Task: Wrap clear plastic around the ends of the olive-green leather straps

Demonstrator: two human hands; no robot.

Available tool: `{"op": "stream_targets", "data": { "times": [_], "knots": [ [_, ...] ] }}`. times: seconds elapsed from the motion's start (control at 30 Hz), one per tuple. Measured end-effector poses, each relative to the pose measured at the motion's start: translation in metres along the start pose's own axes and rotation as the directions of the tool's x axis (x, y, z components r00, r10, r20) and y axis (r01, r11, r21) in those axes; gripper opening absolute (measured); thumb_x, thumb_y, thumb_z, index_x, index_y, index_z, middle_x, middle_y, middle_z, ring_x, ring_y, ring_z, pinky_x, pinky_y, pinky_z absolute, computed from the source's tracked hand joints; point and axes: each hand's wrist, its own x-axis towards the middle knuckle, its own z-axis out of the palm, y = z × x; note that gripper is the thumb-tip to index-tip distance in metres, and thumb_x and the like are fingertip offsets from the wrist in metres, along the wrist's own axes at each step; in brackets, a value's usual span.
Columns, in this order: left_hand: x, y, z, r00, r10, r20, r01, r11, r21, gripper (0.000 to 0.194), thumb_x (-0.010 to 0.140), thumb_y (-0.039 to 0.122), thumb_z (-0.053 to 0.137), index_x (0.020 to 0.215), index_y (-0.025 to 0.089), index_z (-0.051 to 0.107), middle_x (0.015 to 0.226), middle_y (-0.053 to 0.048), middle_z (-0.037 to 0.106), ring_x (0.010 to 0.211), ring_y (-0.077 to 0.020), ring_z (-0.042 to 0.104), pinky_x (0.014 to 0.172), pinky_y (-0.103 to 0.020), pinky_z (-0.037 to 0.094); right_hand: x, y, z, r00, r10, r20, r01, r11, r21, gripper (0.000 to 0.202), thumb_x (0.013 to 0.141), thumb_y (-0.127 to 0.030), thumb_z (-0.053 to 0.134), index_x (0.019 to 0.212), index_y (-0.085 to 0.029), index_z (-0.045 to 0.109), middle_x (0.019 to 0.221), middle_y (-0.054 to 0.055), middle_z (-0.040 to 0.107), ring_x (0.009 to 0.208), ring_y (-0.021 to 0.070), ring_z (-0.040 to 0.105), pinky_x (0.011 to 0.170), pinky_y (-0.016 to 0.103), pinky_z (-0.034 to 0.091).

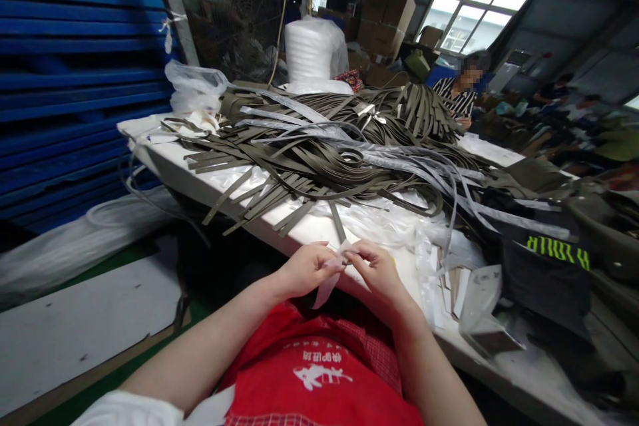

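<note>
In the head view, both hands meet just at the near edge of the white worktop (310,229). The left hand (305,271) pinches a pale strip (325,289) between thumb and fingers; the right hand (378,271) grips the same strip beside it – fingertips nearly touching – and its loose end hangs below the edge, in front of a red apron (319,379). One dark strap (336,221) runs from the pile towards the hands; whether they touch it I cannot tell.

The olive straps (319,163) lie heaped across the middle, several ends overhanging the near edge, with shiny grey strips (389,158) over them. A clear plastic bag (194,85) sits at the far left corner – a white roll (309,50) stands by the far edge.
</note>
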Motion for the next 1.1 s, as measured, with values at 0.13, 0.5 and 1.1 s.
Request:
{"op": "stream_targets", "data": {
  "times": [0.13,0.5,1.1],
  "knots": [
    [0.001,0.002,-0.022,0.998,0.000,-0.057,0.004,0.998,0.061,0.028,0.094,0.028,0.052,0.081,0.018,0.075,0.110,-0.004,0.072,0.102,-0.0180,0.065,0.107,-0.033,0.036,0.003,0.002,-0.003,0.999,-0.008,-0.054,0.005,0.999,-0.054,0.028,0.089,-0.036,0.060,0.069,-0.018,0.065,0.068,0.002,0.062,0.067,0.0142,0.055,0.065,0.026,0.042],
    [0.001,0.033,-0.047,0.991,0.053,0.127,-0.046,0.997,-0.056,0.033,0.091,0.031,0.060,0.063,0.016,0.071,0.123,-0.005,0.065,0.116,-0.0206,0.058,0.104,-0.028,0.039,0.011,-0.010,-0.004,0.993,-0.016,-0.119,0.027,0.995,0.093,0.023,0.082,-0.035,0.068,0.068,-0.018,0.064,0.069,0.003,0.064,0.067,0.0154,0.057,0.066,0.028,0.044],
    [-0.002,0.030,-0.006,0.991,-0.023,0.132,0.045,0.985,-0.166,0.060,0.096,0.048,0.045,0.050,0.013,0.060,0.061,-0.003,0.065,0.063,-0.0128,0.058,0.069,-0.021,0.044,0.008,-0.015,0.007,0.996,0.072,-0.053,-0.069,0.995,0.067,0.022,0.078,-0.029,0.067,0.061,-0.017,0.058,0.061,0.000,0.057,0.057,0.0117,0.049,0.055,0.024,0.039]
  ]
}}
